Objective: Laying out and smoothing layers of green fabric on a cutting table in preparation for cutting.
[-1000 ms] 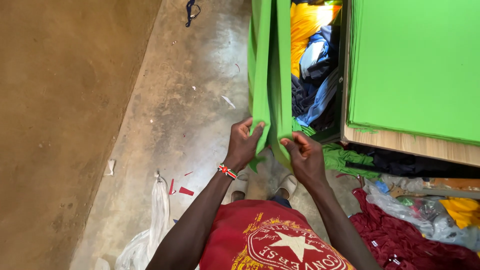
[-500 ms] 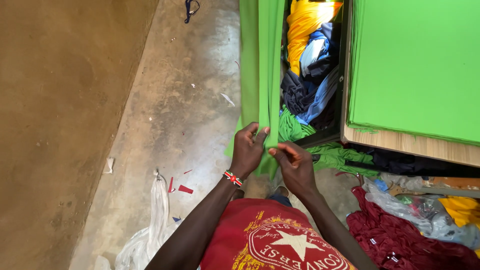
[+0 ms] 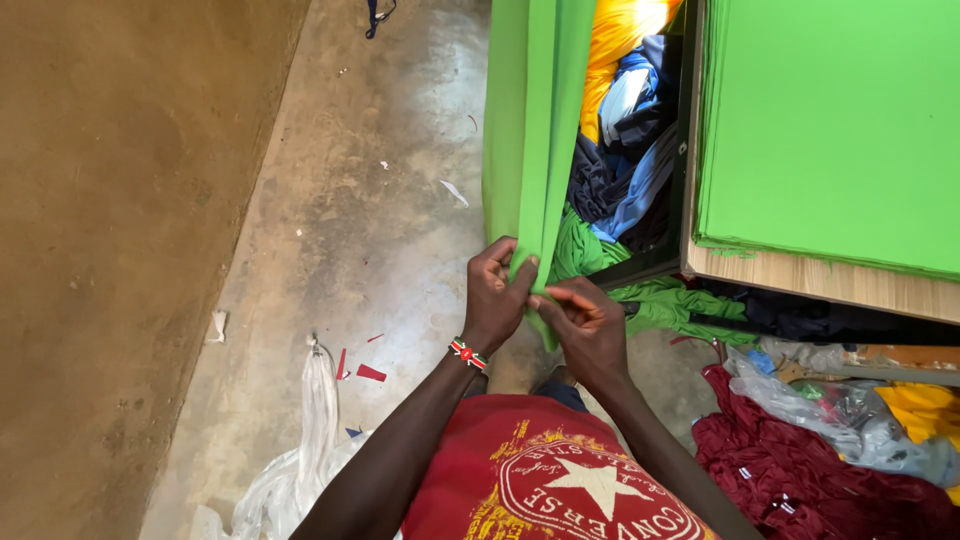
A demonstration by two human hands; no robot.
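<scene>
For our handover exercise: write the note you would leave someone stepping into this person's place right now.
Left hand: pinching the near end of the long green cloth strip.
Right hand: pinching the same end, beside the left.
Strip hangs over the concrete floor, next to mixed clothes and a stack of green sheets.
Done: both layers brought together at the end.
Left: the rest of the strip is loose.

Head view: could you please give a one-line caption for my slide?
Both hands, left hand and right hand, pinch the lower end of a hanging green cloth strip above a concrete floor.
</scene>
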